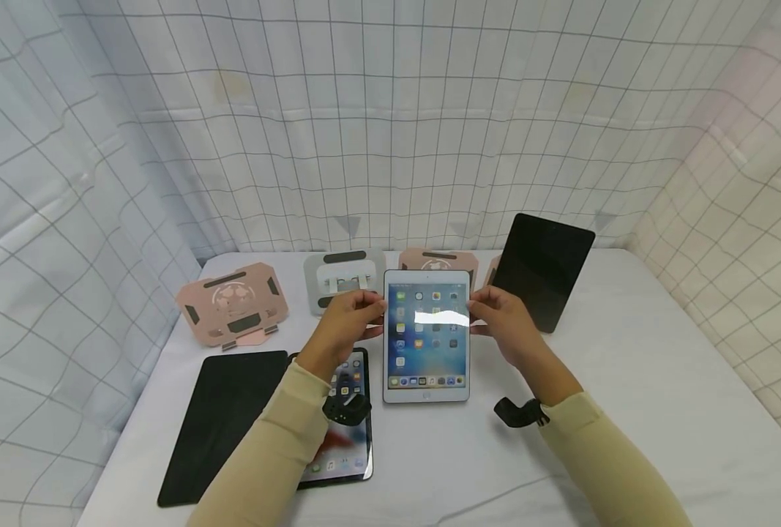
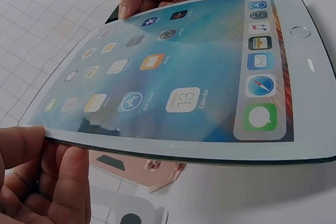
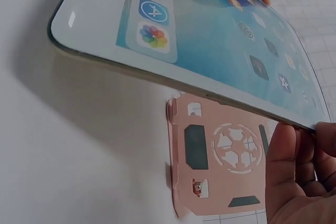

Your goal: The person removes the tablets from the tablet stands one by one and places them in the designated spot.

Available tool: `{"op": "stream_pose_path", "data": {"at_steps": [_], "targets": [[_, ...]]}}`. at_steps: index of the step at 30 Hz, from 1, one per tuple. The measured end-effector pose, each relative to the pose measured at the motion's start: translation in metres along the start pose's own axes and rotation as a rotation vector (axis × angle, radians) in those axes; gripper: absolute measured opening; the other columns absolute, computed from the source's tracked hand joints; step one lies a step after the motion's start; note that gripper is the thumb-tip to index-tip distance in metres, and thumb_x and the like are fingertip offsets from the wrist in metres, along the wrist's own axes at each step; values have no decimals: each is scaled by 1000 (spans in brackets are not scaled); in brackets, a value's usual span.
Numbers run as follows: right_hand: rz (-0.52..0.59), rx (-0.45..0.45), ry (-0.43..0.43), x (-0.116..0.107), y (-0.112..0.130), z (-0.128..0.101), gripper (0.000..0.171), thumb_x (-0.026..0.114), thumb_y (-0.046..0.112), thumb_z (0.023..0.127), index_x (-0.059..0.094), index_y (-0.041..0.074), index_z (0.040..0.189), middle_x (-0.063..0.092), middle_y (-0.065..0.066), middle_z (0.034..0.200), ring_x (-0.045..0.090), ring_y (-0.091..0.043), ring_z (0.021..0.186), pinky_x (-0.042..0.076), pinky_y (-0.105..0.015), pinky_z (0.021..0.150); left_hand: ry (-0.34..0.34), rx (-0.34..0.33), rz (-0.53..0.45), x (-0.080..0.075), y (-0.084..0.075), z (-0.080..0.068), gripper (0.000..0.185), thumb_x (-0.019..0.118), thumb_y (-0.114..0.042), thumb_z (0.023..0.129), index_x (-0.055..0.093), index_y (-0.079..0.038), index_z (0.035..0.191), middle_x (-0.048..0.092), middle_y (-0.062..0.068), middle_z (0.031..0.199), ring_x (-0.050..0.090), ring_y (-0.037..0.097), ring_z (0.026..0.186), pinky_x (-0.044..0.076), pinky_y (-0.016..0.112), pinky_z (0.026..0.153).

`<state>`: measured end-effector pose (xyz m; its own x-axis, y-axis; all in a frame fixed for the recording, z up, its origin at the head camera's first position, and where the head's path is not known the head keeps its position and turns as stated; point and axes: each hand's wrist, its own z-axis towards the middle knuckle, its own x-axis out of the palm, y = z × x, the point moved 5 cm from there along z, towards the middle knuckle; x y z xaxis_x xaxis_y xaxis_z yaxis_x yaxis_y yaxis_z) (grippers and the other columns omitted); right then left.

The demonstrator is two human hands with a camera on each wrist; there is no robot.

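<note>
A white-framed tablet (image 1: 426, 337) with a lit home screen is held upright between both hands over the table. My left hand (image 1: 349, 322) pinches its left long edge, thumb in front and fingers behind. On the opposite edge, my right hand (image 1: 505, 322) has the same pinch, seen closely as thumb and fingertips (image 3: 283, 150) in the right wrist view. Behind the tablet stand a grey stand (image 1: 318, 282) and a pink stand (image 1: 439, 258), both partly covered by it. In the right wrist view a pink stand (image 3: 197, 198) with a football cutout shows beneath the tablet.
Another black tablet (image 1: 544, 271) leans on a mostly hidden pink stand at the back right. At left is a pink stand (image 1: 235, 304). A dark tablet (image 1: 222, 417) and a lit tablet (image 1: 357, 446) lie flat, partly under the left forearm. Grid-patterned curtains (image 1: 390, 146) enclose the table.
</note>
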<state>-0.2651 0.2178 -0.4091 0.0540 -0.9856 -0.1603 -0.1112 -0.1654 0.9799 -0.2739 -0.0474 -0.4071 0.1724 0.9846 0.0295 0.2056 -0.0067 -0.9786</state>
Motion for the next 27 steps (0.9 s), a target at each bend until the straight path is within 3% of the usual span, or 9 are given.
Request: {"op": "stream_pose_path", "data": {"at_steps": [17, 27], "targets": [[-19, 104, 33, 12, -18, -14, 22, 58, 19, 102, 58, 1, 116, 63, -15, 110, 61, -28, 97, 57, -33, 82, -43, -38, 33, -5, 20, -19, 14, 62, -7, 98, 64, 1, 109, 59, 12, 97, 59, 20, 85, 58, 27, 71], [-3, 148, 64, 22, -25, -24, 17, 57, 12, 101, 58, -2, 111, 62, -14, 99, 60, -25, 86, 58, -31, 74, -67, -78, 65, -8, 33, -32, 14, 62, -7, 98, 62, 2, 109, 58, 12, 90, 58, 18, 77, 56, 24, 64]]}}
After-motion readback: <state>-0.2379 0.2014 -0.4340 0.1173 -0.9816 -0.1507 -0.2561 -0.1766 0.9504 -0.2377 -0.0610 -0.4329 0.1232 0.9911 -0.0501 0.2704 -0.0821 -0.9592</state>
